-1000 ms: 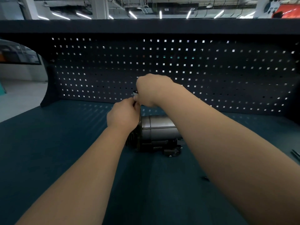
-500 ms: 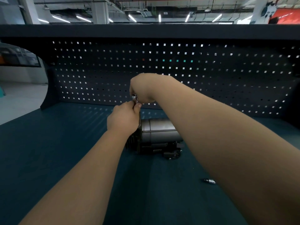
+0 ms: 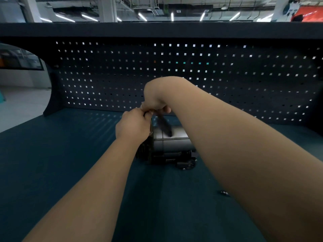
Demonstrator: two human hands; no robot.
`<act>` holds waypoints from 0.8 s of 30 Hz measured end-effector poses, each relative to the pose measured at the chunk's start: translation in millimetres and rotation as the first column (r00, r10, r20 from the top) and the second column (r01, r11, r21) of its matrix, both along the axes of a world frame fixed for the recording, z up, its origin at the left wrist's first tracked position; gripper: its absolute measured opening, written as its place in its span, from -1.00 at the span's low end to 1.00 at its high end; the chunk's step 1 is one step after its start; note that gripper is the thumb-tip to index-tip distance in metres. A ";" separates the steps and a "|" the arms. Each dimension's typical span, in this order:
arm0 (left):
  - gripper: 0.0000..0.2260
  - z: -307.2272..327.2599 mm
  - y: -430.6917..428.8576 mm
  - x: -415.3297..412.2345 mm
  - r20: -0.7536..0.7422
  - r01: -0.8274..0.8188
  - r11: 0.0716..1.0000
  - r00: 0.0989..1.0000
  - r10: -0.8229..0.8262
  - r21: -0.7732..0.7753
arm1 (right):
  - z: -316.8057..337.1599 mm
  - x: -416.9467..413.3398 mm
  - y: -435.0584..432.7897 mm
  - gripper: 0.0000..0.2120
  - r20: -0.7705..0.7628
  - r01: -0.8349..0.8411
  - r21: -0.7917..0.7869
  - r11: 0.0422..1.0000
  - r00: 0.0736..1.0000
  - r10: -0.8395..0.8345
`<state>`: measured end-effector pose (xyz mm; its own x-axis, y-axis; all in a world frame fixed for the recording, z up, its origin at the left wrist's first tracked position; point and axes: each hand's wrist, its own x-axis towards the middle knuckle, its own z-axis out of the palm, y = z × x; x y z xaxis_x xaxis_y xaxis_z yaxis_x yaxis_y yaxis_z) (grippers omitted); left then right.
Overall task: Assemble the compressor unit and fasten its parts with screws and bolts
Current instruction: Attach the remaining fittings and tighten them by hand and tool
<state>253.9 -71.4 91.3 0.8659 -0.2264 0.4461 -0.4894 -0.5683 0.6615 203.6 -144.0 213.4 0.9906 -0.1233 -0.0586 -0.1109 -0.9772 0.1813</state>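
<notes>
The compressor unit (image 3: 172, 145), a grey metal cylinder on a black finned base, lies on the dark teal bench near the middle of the view. My left hand (image 3: 133, 127) sits on its left end with fingers curled, pinching something small that I cannot make out. My right hand (image 3: 154, 100) hovers just above, wrist bent down, gripping a dark tool (image 3: 165, 127) whose blurred shaft slants down over the cylinder. The fingertips of both hands meet above the unit's left end. The fastener itself is hidden.
A small silver-tipped bit or screw (image 3: 224, 193) lies on the bench (image 3: 52, 163) right of centre, under my right forearm. A dark perforated back panel (image 3: 227, 81) rises behind the unit, with a shelf edge above it.
My right hand has turned at the wrist, and the tool's dark shaft now shows, swung over the cylinder. My left hand stays on the unit's left end. The camera tilted slightly down.
</notes>
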 end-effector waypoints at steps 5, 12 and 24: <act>-0.66 -0.7 9.2 -6.4 0.104 0.013 0.989 0.994 -0.029 0.146 | 0.4 -2.7 -0.2 -0.83 0.073 -0.112 -0.164 0.980 0.989 0.126; -0.71 -2.8 9.9 -8.5 0.105 -0.014 0.987 0.995 -0.003 0.159 | 2.5 -3.1 -3.3 -0.69 0.084 -0.047 0.050 0.998 0.996 0.042; -0.62 2.4 7.4 -6.4 0.063 0.020 0.994 0.998 -0.027 0.103 | -1.1 -5.5 -2.8 -0.74 0.086 -0.072 -0.063 0.995 0.993 0.077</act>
